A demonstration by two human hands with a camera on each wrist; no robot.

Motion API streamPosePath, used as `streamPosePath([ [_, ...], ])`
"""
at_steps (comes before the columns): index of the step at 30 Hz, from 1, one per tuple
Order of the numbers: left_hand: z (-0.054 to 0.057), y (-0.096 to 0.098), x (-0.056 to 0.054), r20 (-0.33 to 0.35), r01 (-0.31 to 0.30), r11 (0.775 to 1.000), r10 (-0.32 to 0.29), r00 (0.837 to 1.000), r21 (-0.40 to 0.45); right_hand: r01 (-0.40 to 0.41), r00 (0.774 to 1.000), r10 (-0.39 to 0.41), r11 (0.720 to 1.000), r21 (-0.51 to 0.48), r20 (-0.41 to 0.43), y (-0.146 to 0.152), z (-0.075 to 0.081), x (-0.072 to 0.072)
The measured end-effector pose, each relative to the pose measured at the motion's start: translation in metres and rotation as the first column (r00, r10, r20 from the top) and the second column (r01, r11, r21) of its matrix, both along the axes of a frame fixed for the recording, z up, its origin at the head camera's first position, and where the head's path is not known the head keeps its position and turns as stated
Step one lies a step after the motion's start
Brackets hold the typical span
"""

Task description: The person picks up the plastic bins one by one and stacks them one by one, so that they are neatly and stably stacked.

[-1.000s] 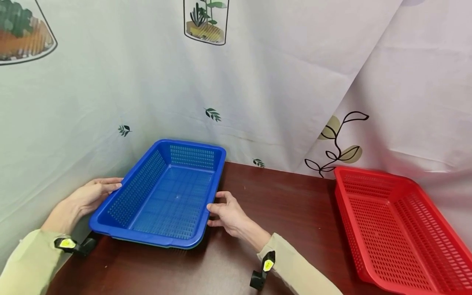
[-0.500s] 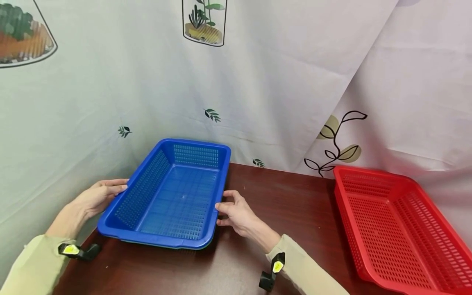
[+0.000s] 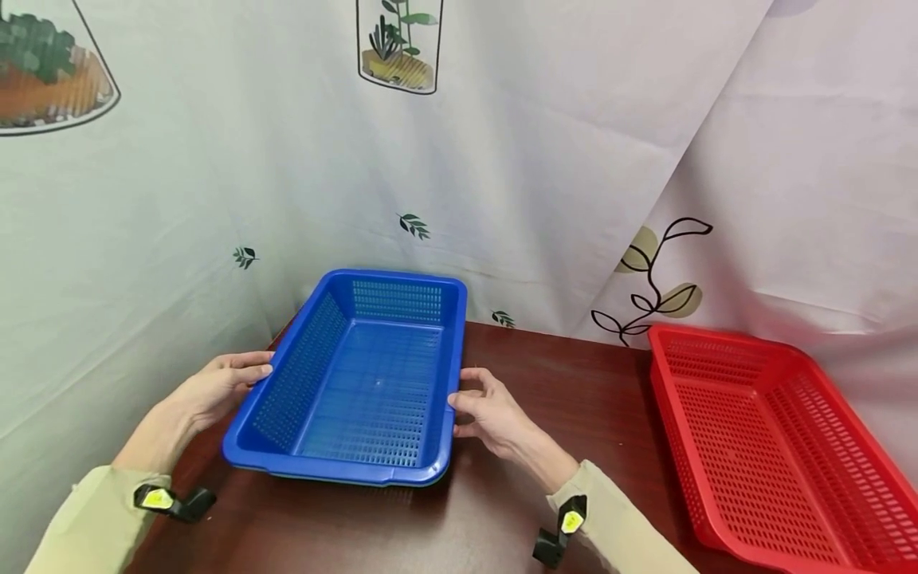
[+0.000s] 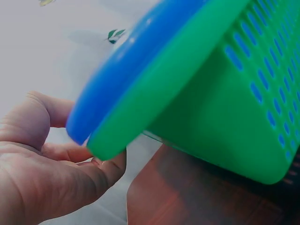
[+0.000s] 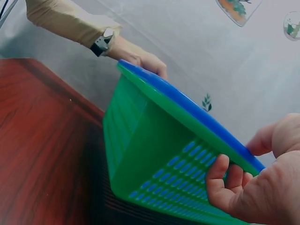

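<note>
1. Blue basket (image 3: 366, 383) nested in a green basket (image 5: 154, 159); we hold the pair by the long sides, over the left part of the brown table (image 3: 545, 375)
2. Our left hand (image 3: 215, 387) grasps the left rim, thumb on top and fingers curled under the green lip in the left wrist view (image 4: 56, 154)
3. Our right hand (image 3: 495, 410) pinches the right rim the same way, fingers under the green wall (image 5: 248, 183)
4. Stack looks tilted, the near edge low by the table, the far end close to the white curtain (image 3: 502, 159); contact with the table we cannot tell
5. Red basket (image 3: 774, 446) sits well apart on the right, untouched
6. Progress, our judgement: the stack is gripped and in transit, the two baskets not yet separated, nothing set down for good
</note>
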State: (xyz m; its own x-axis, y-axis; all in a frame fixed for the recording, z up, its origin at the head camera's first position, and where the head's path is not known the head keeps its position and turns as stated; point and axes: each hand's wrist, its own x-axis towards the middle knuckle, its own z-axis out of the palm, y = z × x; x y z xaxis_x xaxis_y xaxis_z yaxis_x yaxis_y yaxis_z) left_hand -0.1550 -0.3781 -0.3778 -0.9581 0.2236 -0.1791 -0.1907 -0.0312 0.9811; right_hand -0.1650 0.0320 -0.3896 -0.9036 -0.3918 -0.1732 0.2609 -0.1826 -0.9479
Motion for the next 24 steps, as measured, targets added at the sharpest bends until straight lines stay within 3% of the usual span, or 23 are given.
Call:
streamPosePath([
  [7, 0.001, 0.019, 0.002, -0.043, 0.045, 0.999, -0.044, 0.998, 0.012, -0.020, 1.000, 0.020, 1.000, 0.013, -0.012, 0.023, 0.002, -0.002],
  [14, 0.009, 0.045, 0.009, -0.066, 0.009, 0.997, -0.014, 0.998, -0.076, -0.043, 0.999, 0.043, 0.999, 0.015, -0.015, 0.046, 0.004, 0.001],
  [24, 0.013, 0.079, 0.010, -0.088, 0.014, 0.996, -0.023, 0.996, -0.092, -0.058, 0.997, 0.059, 0.998, 0.024, -0.041, 0.081, 0.008, 0.006],
])
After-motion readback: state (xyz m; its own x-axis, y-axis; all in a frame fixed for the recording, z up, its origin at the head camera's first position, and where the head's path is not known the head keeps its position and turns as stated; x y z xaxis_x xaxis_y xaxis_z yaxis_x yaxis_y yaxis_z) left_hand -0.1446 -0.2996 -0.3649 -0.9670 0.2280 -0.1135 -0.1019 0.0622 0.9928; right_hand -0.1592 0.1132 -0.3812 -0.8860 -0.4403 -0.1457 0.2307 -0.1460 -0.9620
